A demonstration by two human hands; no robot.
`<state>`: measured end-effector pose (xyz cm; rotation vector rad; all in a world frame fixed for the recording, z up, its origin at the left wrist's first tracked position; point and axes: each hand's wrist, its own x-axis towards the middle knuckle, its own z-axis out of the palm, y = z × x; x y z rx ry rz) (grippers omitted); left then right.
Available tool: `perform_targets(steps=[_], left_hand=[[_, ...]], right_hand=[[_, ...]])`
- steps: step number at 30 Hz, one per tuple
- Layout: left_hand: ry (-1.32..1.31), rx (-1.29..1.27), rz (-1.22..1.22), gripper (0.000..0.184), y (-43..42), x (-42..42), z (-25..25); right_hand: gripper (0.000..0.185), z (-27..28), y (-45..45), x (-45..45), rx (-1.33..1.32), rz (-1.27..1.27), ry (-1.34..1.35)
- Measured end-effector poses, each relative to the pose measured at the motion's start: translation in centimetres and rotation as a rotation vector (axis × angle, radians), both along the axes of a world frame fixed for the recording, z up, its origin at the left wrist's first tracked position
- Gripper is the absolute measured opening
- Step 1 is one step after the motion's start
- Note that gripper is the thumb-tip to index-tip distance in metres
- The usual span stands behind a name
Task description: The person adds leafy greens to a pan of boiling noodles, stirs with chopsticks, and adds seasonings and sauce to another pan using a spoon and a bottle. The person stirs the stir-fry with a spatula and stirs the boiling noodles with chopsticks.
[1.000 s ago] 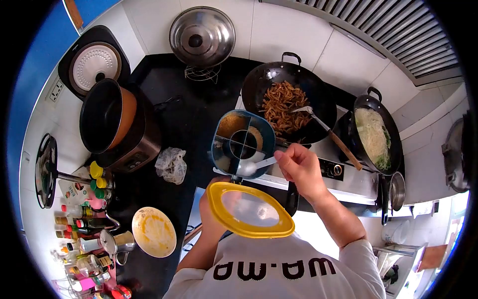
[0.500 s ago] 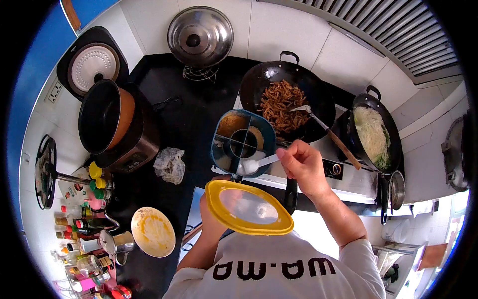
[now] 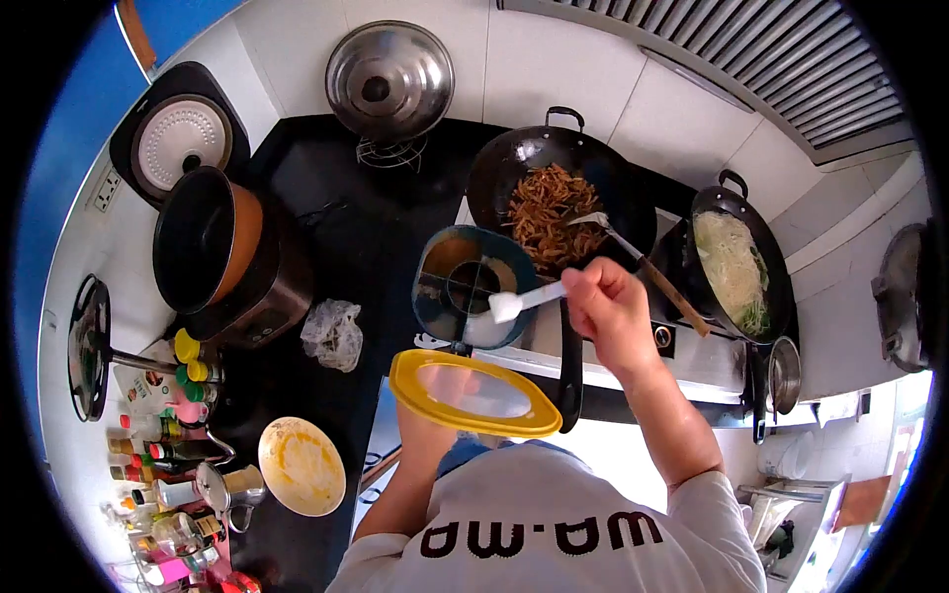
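Observation:
My right hand (image 3: 608, 308) pinches the handle of a small white spoon (image 3: 544, 295). The spoon's bowl holds white stuff and is over the front right compartment of a dark blue-green seasoning box (image 3: 419, 296). That box is split into compartments; brown powder shows in a back one and white grains in the front right one. A see-through lid with a yellow rim (image 3: 474, 422) stands open on the near side. Behind this lid, my left hand (image 3: 423, 425) holds the box from the near side, its fingers mostly hidden.
Beyond the box, a wok (image 3: 494, 168) holds brown strips and a wooden-handled spatula (image 3: 672, 295). Another pan (image 3: 781, 287) at right contains pale shreds and greens. At left are an open cooker (image 3: 277, 287), a plastic bag (image 3: 332, 334), a stained plate (image 3: 331, 484) and several bottles.
The spoon has come up out of the white-grain compartment, and my right hand has risen slightly with it. The box and its lid have shifted a little left in view.

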<state>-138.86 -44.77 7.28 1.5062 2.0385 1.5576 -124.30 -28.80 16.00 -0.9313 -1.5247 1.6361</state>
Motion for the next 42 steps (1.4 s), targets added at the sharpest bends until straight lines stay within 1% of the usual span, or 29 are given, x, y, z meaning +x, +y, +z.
perform_targets(steps=[1, 3, 4, 6, 8, 9, 11, 12, 14, 15, 16, 17, 18, 19, 20, 21, 22, 24, 26, 27, 29, 30, 32, 34, 37, 39, 40, 42], left_hand=[[-0.099, -0.035, 0.011, 0.018, 0.0, 0.1, -0.1], [-0.197, -0.068, 0.012, 0.018, -0.1, 0.1, -0.2], [-0.037, -0.061, 0.031, 0.019, -0.2, -0.1, -0.4], [0.128, -0.051, 0.044, 0.019, -0.5, -0.1, -0.8], [0.04, -0.123, 0.094, 0.016, -0.8, -0.2, -1.2], [0.011, -0.146, 0.11, 0.014, -0.9, -0.4, -1.2], [0.557, -0.002, 0.067, 0.006, -0.9, -1.3, -1.2], [0.557, 0.001, 0.066, 0.006, -0.9, -1.2, -1.2], [0.314, -0.032, 0.064, 0.003, -1.2, -0.9, -1.3], [0.316, -0.032, 0.061, 0.003, -1.3, -1.0, -1.1], [0.4, -0.058, 0.05, 0.003, -1.4, -1.1, -0.8], [0.484, -0.083, 0.04, 0.003, -1.4, -1.2, -0.6], [0.484, -0.082, 0.04, 0.003, -1.5, -1.3, -1.1], [0.332, -0.05, 0.022, 0.004, -1.7, -1.3, -1.7], [0.257, -0.034, 0.013, 0.005, -1.8, -1.4, -2.1], [0.182, -0.016, 0.005, 0.005, -1.8, -1.4, -2.2], [0.102, 0.001, -0.019, 0.007, -1.8, -1.3, -2.1], [0.023, 0.018, -0.043, 0.009, -1.8, -1.3, -2.1], [-0.112, 0.027, -0.102, 0.01, -1.9, -1.5, -2.2], [-0.112, 0.028, -0.102, 0.01, -2.0, -1.7, -2.5], [0.232, 0.011, -0.046, 0.009, -2.0, -2.1, -3.2], [0.232, 0.013, -0.049, 0.009, -1.8, -1.8, -2.9], [-0.187, 0.123, -0.086, 0.005, -1.4, -0.9, -1.9], [-0.153, 0.104, -0.113, 0.005, -1.4, -1.1, -1.8], [-0.095, 0.072, -0.137, 0.005, -1.6, -1.4, -2.2], [-0.072, 0.058, -0.141, 0.005, -1.6, -1.1, -2.3], [-0.217, 0.125, -0.126, 0.006, -1.3, -0.6, -2.1], [-0.363, 0.192, -0.11, 0.007, -1.4, -0.6, -2.0]], right_hand=[[0.023, -0.3, 1.0, 0.0, -0.047, -0.01, 0.125], [0.025, 0.4, 3.4, 0.0, 0.011, -0.108, 0.138], [0.026, 0.6, 5.2, 0.1, 0.036, -0.149, 0.15], [0.026, 0.3, 9.6, 0.4, 0.149, -0.252, 0.136], [0.025, 0.1, 12.8, 0.1, 0.219, -0.314, 0.018], [0.025, 0.0, 14.1, 0.0, 0.164, -0.273, -0.053], [0.026, 0.0, 16.2, -0.1, 0.222, -0.305, -0.073], [0.027, 0.2, 17.0, -0.3, 0.275, -0.332, -0.097], [0.028, 0.5, 18.4, -0.7, 0.305, -0.319, -0.14], [0.027, 0.8, 19.2, -0.8, 0.32, -0.347, -0.161], [0.027, 1.2, 20.0, -1.0, 0.337, -0.375, -0.183], [0.026, 1.3, 20.8, -1.1, 0.313, -0.419, -0.106], [0.026, 1.5, 21.2, -1.1, 0.314, -0.419, -0.105], [0.026, 1.7, 21.4, -1.1, 0.337, -0.419, -0.121], [0.026, 2.0, 21.7, -1.0, 0.359, -0.418, -0.136], [0.025, 2.5, 22.0, -0.8, 0.325, -0.453, -0.052], [0.025, 2.5, 21.9, -0.7, 0.325, -0.451, -0.052], [0.025, 2.7, 21.7, -0.3, 0.302, -0.39, -0.104], [0.025, 2.3, 22.8, 0.7, 0.318, -0.426, -0.099], [0.025, 2.3, 22.9, 0.9, 0.333, -0.462, -0.092], [0.025, 2.1, 23.0, 1.1, 0.336, -0.461, -0.081], [0.025, 2.2, 22.6, 1.2, 0.338, -0.46, -0.07], [0.025, 2.4, 21.8, 1.1, 0.328, -0.424, -0.099], [0.026, 2.5, 21.4, 1.1, 0.316, -0.39, -0.129], [0.028, 2.4, 21.3, 0.9, 0.388, -0.385, -0.173], [0.027, 2.3, 21.0, 0.7, 0.516, -0.39, -0.238], [0.027, 2.1, 20.8, 0.6, 0.517, -0.389, -0.238], [0.028, 1.5, 19.9, 0.5, 0.943, -0.294, -0.591]])
